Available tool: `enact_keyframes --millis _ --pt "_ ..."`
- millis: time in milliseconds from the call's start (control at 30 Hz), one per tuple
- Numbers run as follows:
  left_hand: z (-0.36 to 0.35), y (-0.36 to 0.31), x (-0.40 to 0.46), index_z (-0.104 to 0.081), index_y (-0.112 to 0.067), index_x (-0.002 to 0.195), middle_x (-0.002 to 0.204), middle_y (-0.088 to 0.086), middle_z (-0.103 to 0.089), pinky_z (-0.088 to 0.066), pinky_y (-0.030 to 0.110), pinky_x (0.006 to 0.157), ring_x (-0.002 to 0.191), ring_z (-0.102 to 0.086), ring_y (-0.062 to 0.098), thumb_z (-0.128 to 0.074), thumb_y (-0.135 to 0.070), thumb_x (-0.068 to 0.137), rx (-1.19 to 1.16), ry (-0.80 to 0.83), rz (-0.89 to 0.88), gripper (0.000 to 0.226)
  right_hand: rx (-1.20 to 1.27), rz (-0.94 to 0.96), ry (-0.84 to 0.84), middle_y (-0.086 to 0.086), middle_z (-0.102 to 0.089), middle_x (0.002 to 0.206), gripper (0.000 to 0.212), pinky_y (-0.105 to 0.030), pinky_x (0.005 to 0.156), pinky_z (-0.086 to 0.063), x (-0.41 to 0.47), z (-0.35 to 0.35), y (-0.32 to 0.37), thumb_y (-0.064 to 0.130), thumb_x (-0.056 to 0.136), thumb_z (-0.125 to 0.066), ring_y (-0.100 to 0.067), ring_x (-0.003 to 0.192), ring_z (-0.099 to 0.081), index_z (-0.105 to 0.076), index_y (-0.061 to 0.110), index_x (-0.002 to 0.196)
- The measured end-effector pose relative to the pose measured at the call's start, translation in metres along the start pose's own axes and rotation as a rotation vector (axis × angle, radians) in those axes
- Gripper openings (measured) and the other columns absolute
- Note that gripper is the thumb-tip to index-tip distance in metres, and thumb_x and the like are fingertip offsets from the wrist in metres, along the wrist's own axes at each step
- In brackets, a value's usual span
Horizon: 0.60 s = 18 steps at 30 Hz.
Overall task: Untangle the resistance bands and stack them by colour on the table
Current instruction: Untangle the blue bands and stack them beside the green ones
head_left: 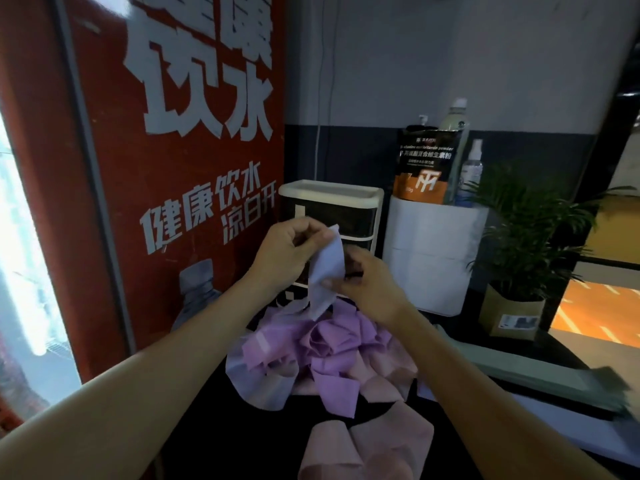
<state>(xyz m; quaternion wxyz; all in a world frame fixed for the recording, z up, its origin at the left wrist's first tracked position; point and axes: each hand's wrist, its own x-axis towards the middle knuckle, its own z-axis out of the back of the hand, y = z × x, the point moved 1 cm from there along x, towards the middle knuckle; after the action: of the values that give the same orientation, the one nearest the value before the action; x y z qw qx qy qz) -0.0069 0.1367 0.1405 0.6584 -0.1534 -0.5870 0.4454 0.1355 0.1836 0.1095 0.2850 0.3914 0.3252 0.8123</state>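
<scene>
A pale lavender band (pixel 327 268) is held up above the table (pixel 214 420) between both hands. Its upper end is pinched by the left hand (pixel 287 251), whose fingers are curled round the top edge, while its lower part is pinched by the thumb and fingers of the right hand (pixel 367 282). The band hangs between the two hands, and its tail trails down into the tangled pile (pixel 322 355) directly beneath them.

That pile is made up of purple bands (pixel 332 344), pale pink ones and a second lavender band (pixel 258 382) at its left edge (how many of each cannot be told, as they are knotted together). The pile lies on the dark table just below and in front of both hands. Nearer the camera, apart from the tangle, pink bands (pixel 367 448) are laid together on the table, between the two forearms.

Behind the hands a cream-topped drawer unit (pixel 332 202) is seen, and beside it a white cabinet (pixel 433 258) on which a black and orange pouch (pixel 424 168), a tall bottle (pixel 453 116) and a spray bottle (pixel 471 171) are set. A potted plant (pixel 526 230) stands to the right, and a red panel with white characters (pixel 194 133) fills the left.
</scene>
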Motion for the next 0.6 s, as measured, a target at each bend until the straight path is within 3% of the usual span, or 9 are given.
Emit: enact_keyframes --millis 100,167,267,367,467,600 --pt "0.002 -0.023 0.008 -0.064 -0.016 0.078 0.072 -0.003 -0.060 -0.045 0.016 0.063 0.066 -0.055 0.000 -0.057 -0.019 0.089 -0.001 0.011 -0.069 0.013 0.096 0.030 0.006 0.006 -0.065 0.094 0.025 -0.010 0.067 -0.050 -0.005 0.012 0.022 0.010 0.083 -0.067 0.009 0.077 -0.063 -0.059 0.010 0.107" --pt "0.002 -0.032 0.011 -0.064 -0.018 0.074 0.071 -0.003 -0.060 -0.044 0.017 0.062 0.065 -0.054 0.002 -0.058 -0.019 0.089 -0.009 -0.008 -0.081 0.016 0.129 0.020 0.012 0.010 -0.065 0.091 0.022 -0.009 0.066 -0.049 -0.010 0.017 0.026 0.008 0.083 -0.066 0.010 0.075 -0.063 -0.059 0.012 0.104" --pt "0.001 -0.038 0.011 -0.064 -0.016 0.074 0.069 -0.003 -0.060 -0.045 0.018 0.061 0.064 -0.054 0.002 -0.057 -0.019 0.090 -0.048 -0.067 -0.068 0.018 0.108 -0.043 0.039 -0.004 -0.068 0.092 0.022 -0.020 0.074 -0.055 -0.019 0.017 0.019 0.005 0.081 -0.068 -0.003 0.079 -0.067 -0.059 0.003 0.101" --pt "0.002 -0.038 0.010 -0.066 -0.009 0.078 0.069 -0.001 -0.060 -0.044 0.018 0.059 0.061 -0.053 0.002 -0.056 -0.021 0.091 -0.075 -0.136 -0.031 0.020 0.036 -0.119 0.038 -0.033 -0.062 0.090 0.025 -0.040 0.078 -0.053 -0.032 0.015 0.005 0.004 0.079 -0.071 -0.036 0.079 -0.062 -0.057 -0.014 0.090" --pt "0.005 -0.029 0.008 -0.066 -0.012 0.076 0.070 0.000 -0.061 -0.043 0.015 0.060 0.061 -0.053 0.001 -0.058 -0.024 0.091 -0.017 -0.197 0.007 0.021 0.070 -0.142 -0.019 -0.027 -0.064 0.085 0.012 -0.027 0.070 -0.048 -0.046 0.023 0.003 0.003 0.082 -0.068 -0.021 0.075 -0.058 -0.064 -0.008 0.086" --pt "0.007 -0.012 0.005 -0.062 -0.009 0.071 0.062 -0.001 -0.053 -0.038 0.016 0.054 0.052 -0.046 0.002 -0.056 -0.030 0.092 0.096 -0.231 0.117 0.030 0.137 -0.123 -0.142 -0.001 -0.064 0.069 0.007 -0.017 0.064 -0.049 -0.050 0.044 0.009 0.005 0.081 -0.069 0.000 0.060 -0.057 -0.064 0.010 0.080"
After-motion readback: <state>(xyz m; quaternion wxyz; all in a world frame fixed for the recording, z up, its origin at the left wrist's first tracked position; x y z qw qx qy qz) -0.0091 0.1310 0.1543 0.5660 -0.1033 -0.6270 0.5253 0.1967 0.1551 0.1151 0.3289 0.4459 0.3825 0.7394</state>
